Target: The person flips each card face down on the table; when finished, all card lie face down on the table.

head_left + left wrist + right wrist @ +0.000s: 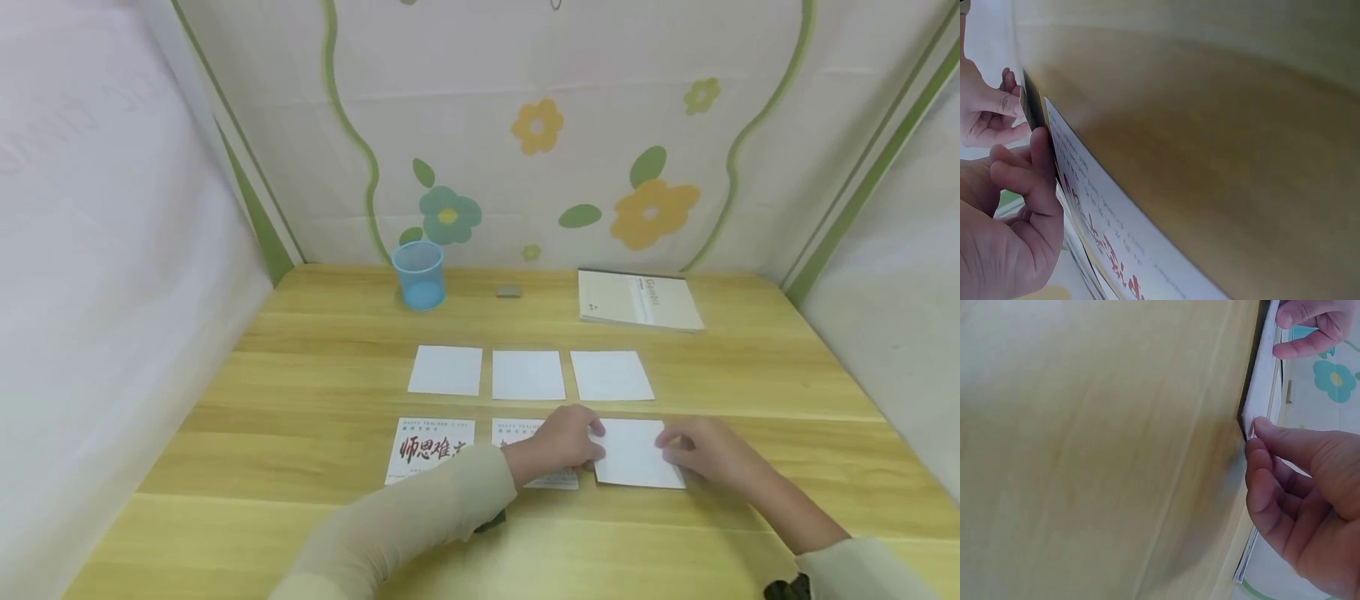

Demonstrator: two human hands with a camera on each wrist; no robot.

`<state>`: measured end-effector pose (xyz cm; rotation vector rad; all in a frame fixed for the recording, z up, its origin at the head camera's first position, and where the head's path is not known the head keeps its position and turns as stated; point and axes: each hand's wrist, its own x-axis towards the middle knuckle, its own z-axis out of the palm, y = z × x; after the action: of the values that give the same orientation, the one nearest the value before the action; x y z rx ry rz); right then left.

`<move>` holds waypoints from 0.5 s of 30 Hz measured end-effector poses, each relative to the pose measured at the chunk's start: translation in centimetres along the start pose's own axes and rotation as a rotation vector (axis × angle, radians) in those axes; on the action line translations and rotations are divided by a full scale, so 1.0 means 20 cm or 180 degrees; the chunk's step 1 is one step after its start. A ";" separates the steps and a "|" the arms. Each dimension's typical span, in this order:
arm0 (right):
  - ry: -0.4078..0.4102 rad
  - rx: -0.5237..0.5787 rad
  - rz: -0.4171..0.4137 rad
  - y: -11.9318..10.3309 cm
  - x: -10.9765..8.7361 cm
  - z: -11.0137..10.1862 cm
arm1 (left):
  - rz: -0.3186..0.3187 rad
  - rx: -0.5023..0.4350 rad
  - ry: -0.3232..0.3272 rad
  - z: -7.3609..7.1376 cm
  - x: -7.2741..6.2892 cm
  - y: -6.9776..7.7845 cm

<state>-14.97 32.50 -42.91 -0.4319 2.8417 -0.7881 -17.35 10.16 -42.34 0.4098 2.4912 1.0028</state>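
Note:
A blank white card (638, 454) lies at the right end of the near row, slightly raised off the table in the right wrist view. My left hand (562, 437) holds its left edge between thumb and fingers. At the opposite edge, my right hand (712, 454) pinches the card with thumb and forefinger, seen closely in the right wrist view (1304, 494). Under my left forearm and hand are two cards with red characters, the left card (420, 442) and the middle card (555, 481), both partly covered.
Three blank white cards, left (446, 370), middle (528, 375) and right (611, 375), form the farther row. Behind them stand a blue mesh bin (420, 279), a small grey block (507, 292) and a notebook (637, 300). Flowered fabric (480, 100) encloses the table.

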 end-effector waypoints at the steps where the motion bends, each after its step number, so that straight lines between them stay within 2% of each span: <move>1: 0.0001 -0.0026 0.0036 0.00 0.00 0.00 | 0.0007 0.0029 0.0010 0.00 0.00 0.00; 5: -0.0042 -0.0117 0.0111 -0.03 0.01 -0.01 | 0.0027 0.0017 0.0022 0.00 0.01 -0.01; 9: -0.0144 -0.0289 0.0094 -0.05 0.02 -0.04 | 0.0069 -0.0225 -0.0024 -0.02 0.01 -0.02; 13: -0.0115 -0.0450 0.0061 -0.15 0.06 -0.08 | 0.0095 -0.0586 -0.0003 -0.12 -0.01 -0.03; 15: -0.0106 -0.0268 0.0095 -0.23 0.08 -0.09 | 0.0089 -0.0761 0.0058 -0.19 -0.03 -0.05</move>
<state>-15.80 29.20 -39.08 -0.4090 2.8512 -0.6518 -18.78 6.99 -40.32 0.3619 2.3497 1.3026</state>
